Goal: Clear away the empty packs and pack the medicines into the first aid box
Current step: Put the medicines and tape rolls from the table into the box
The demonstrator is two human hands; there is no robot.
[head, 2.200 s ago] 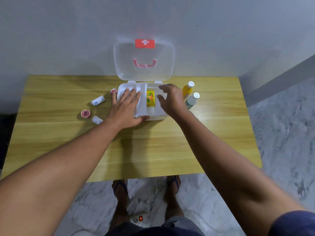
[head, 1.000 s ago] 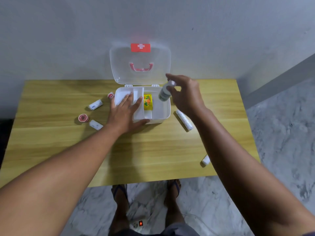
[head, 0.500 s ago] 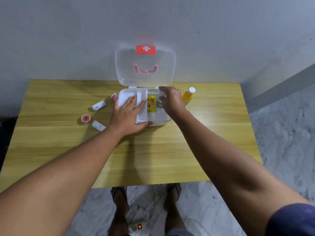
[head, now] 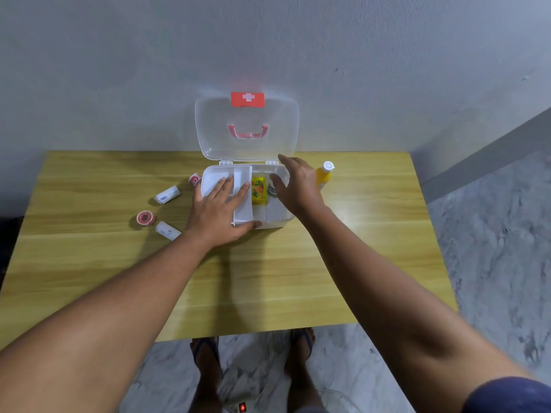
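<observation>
change: the white bottle [head: 272,189] was in your right hand [head: 298,186] over the first aid box [head: 274,223] a second ago. It now sits inside the box, right half, touching or just beside the yellow pack [head: 258,190].
bottle pose: partly hidden by your thumb, so I can't tell if it's upright or leaning.
right hand fingers: spread and relaxed, pinching nothing, hovering over the right half of the box. Release looks done.
left hand [head: 219,210]: flat on the white tray [head: 243,205] in the left half of the box, fingers straight and slightly fanned, thumb hooked at the front edge. It hasn't moved across the last two seconds and is steadying the box.
lid [head: 247,129]: upright behind the box base, fully open.
meaning: one medicine packed, one fewer bottle right of the box.
left to pack, right of box: the yellow bottle [head: 325,174], standing just beside the right wall and closest to your free hand. My guess is that's the next pick.
left to sort, left of box: the small red-white roll [head: 194,179] touching or nearly touching the wall; the labelled white roll [head: 167,195], red round tin [head: 146,218] and small white piece [head: 168,230] farther out on the bench [head: 268,278]. Can't tell which are empties.
risk: the yellow bottle is tall, so it may need laying down for the lid to close.
progress: early to mid, roughly.
</observation>
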